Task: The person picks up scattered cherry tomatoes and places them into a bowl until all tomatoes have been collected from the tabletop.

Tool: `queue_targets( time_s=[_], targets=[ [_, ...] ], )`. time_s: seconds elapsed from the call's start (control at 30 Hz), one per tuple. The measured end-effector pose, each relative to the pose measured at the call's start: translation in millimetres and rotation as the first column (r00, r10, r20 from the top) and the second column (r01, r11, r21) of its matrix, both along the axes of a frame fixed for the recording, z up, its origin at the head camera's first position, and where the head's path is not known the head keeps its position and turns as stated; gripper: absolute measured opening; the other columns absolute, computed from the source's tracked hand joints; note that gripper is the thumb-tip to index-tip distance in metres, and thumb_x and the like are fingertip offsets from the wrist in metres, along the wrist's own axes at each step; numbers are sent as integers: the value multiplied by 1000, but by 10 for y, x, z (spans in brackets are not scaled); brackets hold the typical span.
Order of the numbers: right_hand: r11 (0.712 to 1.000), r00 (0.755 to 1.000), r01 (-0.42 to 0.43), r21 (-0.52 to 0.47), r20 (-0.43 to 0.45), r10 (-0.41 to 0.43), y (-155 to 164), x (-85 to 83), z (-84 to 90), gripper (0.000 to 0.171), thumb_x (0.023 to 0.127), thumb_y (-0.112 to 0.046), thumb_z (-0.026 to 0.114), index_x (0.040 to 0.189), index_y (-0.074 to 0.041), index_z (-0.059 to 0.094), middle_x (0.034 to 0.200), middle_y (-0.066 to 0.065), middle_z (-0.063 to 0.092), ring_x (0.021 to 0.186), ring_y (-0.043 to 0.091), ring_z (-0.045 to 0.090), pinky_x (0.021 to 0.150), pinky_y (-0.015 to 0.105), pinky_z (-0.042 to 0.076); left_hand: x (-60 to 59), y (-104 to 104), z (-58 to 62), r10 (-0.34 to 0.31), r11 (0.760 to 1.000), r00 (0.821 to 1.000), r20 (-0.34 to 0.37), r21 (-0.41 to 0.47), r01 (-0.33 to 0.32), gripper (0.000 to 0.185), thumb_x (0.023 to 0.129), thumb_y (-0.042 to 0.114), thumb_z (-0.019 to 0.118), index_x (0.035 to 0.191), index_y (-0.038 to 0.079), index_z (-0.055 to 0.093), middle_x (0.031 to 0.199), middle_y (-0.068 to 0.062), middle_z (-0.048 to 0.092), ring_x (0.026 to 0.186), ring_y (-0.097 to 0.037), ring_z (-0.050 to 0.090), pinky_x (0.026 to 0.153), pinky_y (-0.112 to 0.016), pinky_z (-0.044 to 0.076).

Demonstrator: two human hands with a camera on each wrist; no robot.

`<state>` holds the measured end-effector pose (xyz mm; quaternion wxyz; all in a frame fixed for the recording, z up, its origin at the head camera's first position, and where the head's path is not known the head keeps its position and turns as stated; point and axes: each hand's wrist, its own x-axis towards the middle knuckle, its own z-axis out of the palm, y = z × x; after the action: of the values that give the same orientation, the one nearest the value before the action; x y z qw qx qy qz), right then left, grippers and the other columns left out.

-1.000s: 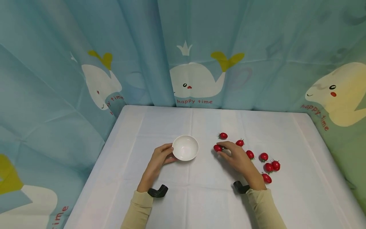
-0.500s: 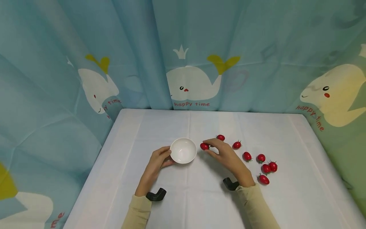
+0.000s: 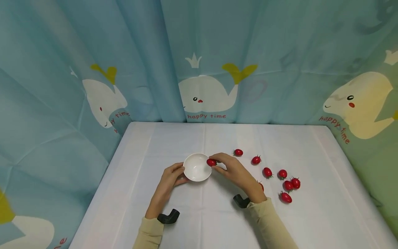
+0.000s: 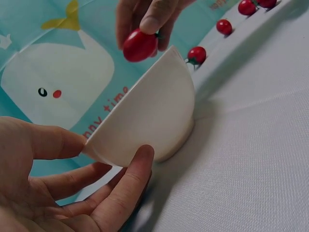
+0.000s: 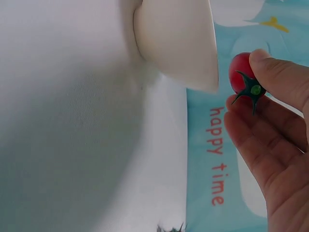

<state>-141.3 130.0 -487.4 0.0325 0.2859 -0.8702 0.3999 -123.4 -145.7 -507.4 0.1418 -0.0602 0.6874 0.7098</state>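
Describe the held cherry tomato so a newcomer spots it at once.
On the white table, find the white bowl in the left hand. By its right rim, the right hand pinches the red cherry tomato. Only this one is held aloft; the other cherry tomatoes lie farther right.

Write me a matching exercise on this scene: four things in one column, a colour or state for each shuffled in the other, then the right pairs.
Column one
1. right hand
2. curtain
3. left hand
4. bowl

Column two
A. mostly blue
B. pinching a red tomato
C. plain white
D. holding the bowl's side

Pairs: 1-B, 2-A, 3-D, 4-C
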Motion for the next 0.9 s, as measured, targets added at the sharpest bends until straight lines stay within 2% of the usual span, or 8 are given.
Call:
queue_targets(
  time_s=[0.13,0.37,0.7,0.9],
  targets=[
    [1000,1000,-25,-1,15,25,-77,-23,20,38,94,-12,78,131,-16,70,127,-1,72,114,17,70,103,38,62,3,-2,2,-1,1000,1000,2,0,1,41,106,11,56,142,-10,56,136,-30,61,101,-20,70,88,-34,67],
    [999,999,-45,23,8,45,-210,-74,56,39,92,-10,79,130,-11,69,125,4,73,112,19,70,101,39,63,2,-5,0,-10,1000,1000,5,1,10,41,107,11,55,143,-9,55,137,-30,60,103,-21,70,87,-31,67],
    [994,996,-85,66,36,83,-371,-133,33,37,94,-11,78,130,-10,69,126,5,73,114,20,69,103,39,62,-9,-18,-22,-18,1000,1000,1,18,18,40,108,11,53,144,-7,55,138,-28,61,106,-22,70,87,-30,67],
    [987,992,-127,96,23,125,-459,-173,4,35,95,-11,76,129,-8,68,123,6,73,113,20,69,103,38,61,4,-11,-15,-16,1000,1000,-8,9,16,42,108,12,54,144,-8,54,139,-30,60,107,-22,70,88,-31,67]
  ],
)
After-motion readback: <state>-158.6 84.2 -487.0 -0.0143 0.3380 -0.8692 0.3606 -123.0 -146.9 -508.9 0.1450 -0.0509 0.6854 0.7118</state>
